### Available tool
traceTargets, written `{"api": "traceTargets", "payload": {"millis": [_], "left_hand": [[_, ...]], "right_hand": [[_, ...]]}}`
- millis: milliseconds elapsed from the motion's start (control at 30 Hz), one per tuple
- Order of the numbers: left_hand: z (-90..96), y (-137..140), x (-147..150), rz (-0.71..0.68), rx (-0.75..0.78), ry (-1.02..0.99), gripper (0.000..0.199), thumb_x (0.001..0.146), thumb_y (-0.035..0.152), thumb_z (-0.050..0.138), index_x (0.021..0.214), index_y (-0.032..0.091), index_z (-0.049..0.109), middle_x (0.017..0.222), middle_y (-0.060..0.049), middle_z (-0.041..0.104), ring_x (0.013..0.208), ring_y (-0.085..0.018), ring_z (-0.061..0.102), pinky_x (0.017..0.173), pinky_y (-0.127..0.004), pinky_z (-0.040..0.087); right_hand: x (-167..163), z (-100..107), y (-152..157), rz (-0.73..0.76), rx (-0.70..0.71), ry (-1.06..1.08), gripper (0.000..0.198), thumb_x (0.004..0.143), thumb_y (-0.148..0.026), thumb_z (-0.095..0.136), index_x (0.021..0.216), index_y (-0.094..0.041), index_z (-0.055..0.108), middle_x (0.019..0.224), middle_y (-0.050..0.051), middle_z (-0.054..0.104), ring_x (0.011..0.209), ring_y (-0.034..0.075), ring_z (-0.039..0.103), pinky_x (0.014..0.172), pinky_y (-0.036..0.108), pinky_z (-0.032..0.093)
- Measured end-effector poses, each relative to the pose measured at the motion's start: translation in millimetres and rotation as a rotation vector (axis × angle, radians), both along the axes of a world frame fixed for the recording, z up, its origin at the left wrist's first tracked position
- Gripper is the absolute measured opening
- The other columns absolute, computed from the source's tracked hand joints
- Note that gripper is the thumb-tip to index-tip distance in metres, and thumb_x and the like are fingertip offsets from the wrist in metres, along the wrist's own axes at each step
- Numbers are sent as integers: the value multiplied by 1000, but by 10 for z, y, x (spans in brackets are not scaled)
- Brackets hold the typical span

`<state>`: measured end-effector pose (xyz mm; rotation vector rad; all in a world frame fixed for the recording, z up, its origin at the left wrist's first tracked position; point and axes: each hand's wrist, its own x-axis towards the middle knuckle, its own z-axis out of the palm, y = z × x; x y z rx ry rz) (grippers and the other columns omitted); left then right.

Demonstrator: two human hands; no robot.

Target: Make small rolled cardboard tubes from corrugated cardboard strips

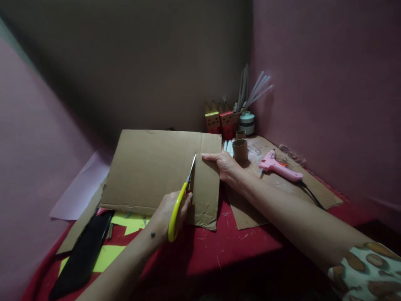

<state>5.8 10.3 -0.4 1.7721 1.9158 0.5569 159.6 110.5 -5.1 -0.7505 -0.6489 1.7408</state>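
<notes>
My left hand grips a pair of scissors with yellow handles. Their blades point away from me and sit in a cut running up a brown cardboard sheet. One blade shows above the cardboard; the other is hidden beneath it. With the thumb on top, my right hand pinches the right edge of the sheet, its other fingers out of sight underneath. The strip right of the cut still joins the sheet at the far end.
On a cardboard mat to the right lie a pink glue gun and cardboard tubes. Behind stand a pale green jar and small decorated boxes. At left are a black flat object and yellow paper on red cloth.
</notes>
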Motion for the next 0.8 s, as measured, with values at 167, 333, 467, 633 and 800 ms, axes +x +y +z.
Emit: {"api": "traceTargets", "payload": {"millis": [167, 333, 467, 633, 800], "left_hand": [[-38, -22, -9, 10, -158, -118, 25, 74, 34, 49, 54, 21, 43, 44, 2, 45, 40, -12, 44, 43, -23, 30], [92, -127, 23, 20, -314, -509, 12, 66, 28, 53, 70, 18, 48, 52, 0, 58, 45, -13, 54, 47, -24, 42], [254, -119, 54, -5, -363, -656, 16, 62, 26, 59, 69, 18, 48, 53, 1, 57, 45, -11, 53, 42, -21, 39], [319, -2, 142, 67, -413, -523, 13, 67, 23, 54, 57, 18, 46, 45, 2, 53, 38, -11, 49, 39, -22, 38], [309, 58, 192, 94, -447, -437, 25, 68, 24, 53, 46, 19, 42, 35, 1, 48, 28, -11, 43, 33, -24, 33]], "right_hand": [[89, 84, 154, 57, -52, -26, 16, 60, -11, 72, 76, -13, 66, 60, 4, 67, 59, 17, 60, 64, 35, 52], [126, 104, 169, 61, -78, 18, 12, 63, -9, 70, 72, -15, 65, 60, 3, 66, 63, 17, 61, 69, 36, 52], [128, 106, 128, 60, -96, 40, 8, 64, -9, 69, 69, -14, 66, 59, 3, 65, 63, 18, 61, 71, 37, 52], [115, 112, 104, 48, -107, 50, 5, 64, -10, 69, 66, -13, 66, 58, 4, 65, 58, 17, 58, 69, 37, 51], [108, 94, 87, 29, -105, 65, 5, 65, -9, 66, 65, -14, 66, 55, 3, 63, 57, 17, 57, 67, 35, 51]]}}
